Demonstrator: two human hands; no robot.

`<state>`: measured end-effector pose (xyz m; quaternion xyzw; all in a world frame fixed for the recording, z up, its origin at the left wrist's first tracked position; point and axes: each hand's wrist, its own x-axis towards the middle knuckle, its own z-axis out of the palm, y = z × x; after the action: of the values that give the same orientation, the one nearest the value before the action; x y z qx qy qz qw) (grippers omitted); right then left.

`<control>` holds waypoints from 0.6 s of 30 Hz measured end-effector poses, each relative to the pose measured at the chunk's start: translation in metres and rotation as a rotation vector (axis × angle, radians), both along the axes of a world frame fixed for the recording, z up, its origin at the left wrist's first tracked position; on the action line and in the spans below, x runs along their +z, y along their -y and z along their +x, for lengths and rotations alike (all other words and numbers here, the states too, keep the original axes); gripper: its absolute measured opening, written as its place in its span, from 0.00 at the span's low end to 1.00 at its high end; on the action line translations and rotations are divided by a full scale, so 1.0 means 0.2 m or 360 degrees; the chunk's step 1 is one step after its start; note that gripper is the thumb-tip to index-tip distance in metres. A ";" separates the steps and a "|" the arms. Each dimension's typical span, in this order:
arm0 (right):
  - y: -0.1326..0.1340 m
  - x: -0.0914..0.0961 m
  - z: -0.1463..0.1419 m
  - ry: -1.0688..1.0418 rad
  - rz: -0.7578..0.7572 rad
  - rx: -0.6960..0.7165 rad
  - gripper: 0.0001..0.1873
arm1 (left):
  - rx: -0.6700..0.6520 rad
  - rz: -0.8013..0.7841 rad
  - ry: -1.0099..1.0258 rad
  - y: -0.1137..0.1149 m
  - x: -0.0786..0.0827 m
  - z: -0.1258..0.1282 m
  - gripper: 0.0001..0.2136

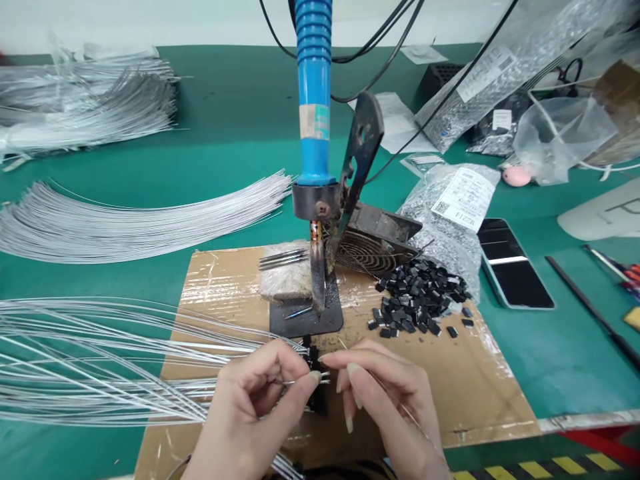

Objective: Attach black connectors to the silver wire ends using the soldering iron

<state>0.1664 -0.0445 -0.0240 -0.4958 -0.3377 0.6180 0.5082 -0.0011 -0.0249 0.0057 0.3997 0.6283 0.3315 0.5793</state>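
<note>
Closest in, below the soldering iron (315,157), the left hand (257,403) pinches white wires (325,377) near their tips; the right hand (390,393) holds a thin strand (411,420) between its fingers. Work looks partway: dark pieces (317,400) seem gathered under the iron, while the black heap (423,293) right of it and wire bundle (150,227) left of it remain.

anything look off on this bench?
Mildly: the cardboard has whitish, scuffed-looking streaks along its right edge, a few black pieces stray from their pile, and the fan by the soldering iron looks grimy.
</note>
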 end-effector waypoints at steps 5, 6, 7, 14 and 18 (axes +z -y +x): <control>0.00 -0.01 -0.01 -0.0063 -0.0121 0.0048 0.11 | 0.0032 0.0044 0.0002 0.00 0.00 0.01 0.11; 0.00 -0.01 -0.02 -0.0107 -0.0150 0.0066 0.11 | 0.0020 0.0067 -0.0010 0.00 0.00 0.01 0.11; 0.00 -0.01 -0.02 -0.0157 -0.0183 0.0076 0.11 | 0.0001 0.0095 -0.0036 0.01 -0.01 0.01 0.11; 0.00 -0.02 -0.03 -0.0361 -0.0302 0.0068 0.11 | -0.0124 0.0254 -0.0249 0.06 -0.09 -0.04 0.12; 0.00 -0.03 -0.04 -0.0424 -0.0318 0.0076 0.11 | -0.0130 0.0276 -0.0247 0.07 -0.10 -0.03 0.13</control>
<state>0.1591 -0.0452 -0.0301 -0.4493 -0.2160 0.7206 0.4818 -0.0078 -0.0392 -0.0148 0.4980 0.6234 0.3289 0.5053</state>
